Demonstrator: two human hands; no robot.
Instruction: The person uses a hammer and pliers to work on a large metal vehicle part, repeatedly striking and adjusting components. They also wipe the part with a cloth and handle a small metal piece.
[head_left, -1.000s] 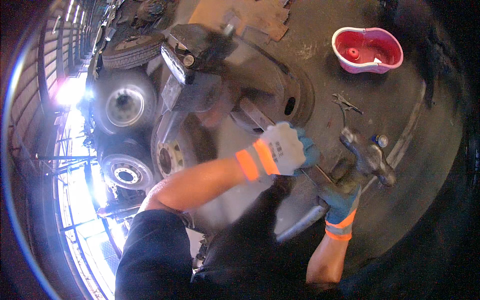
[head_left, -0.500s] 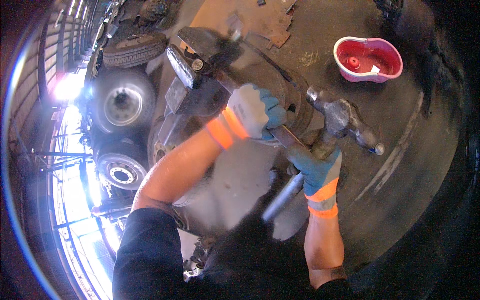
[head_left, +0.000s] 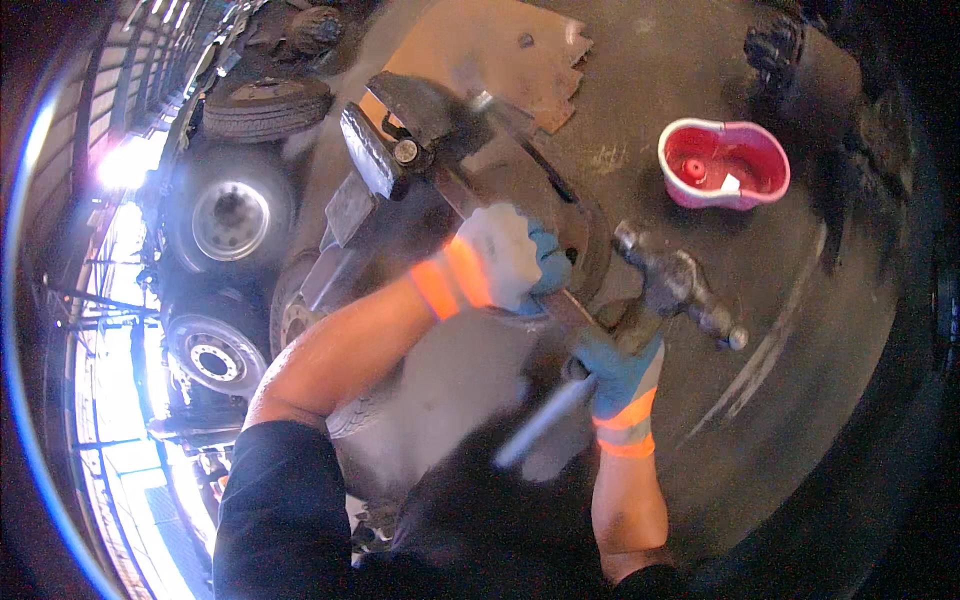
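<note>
Both my hands wear grey and blue work gloves with orange cuffs. My left hand (head_left: 510, 262) is wrapped round a flat metal bar (head_left: 575, 315), which slants from a dark metal assembly (head_left: 420, 120) down toward my right hand. My right hand (head_left: 618, 375) is closed round the handle of a heavy hammer (head_left: 678, 285), close under its head. A pale shaft, apparently the rest of that handle, sticks out below the hand. The bar's lower end meets the right glove; whether those fingers also grip it, I cannot tell.
A red basin (head_left: 775, 183) with a pale rim stands on the floor at the far right, small items inside. On the left are a lying tyre (head_left: 265, 108) and two wheels with metal rims (head_left: 230, 218). A rusty flat sheet (head_left: 480, 45) with a jagged edge lies beyond the assembly.
The view has shifted, so the basin and sheet sit lower in the picture. Both hands keep their grips on the bar and hammer, with little visible movement relative to each other.
</note>
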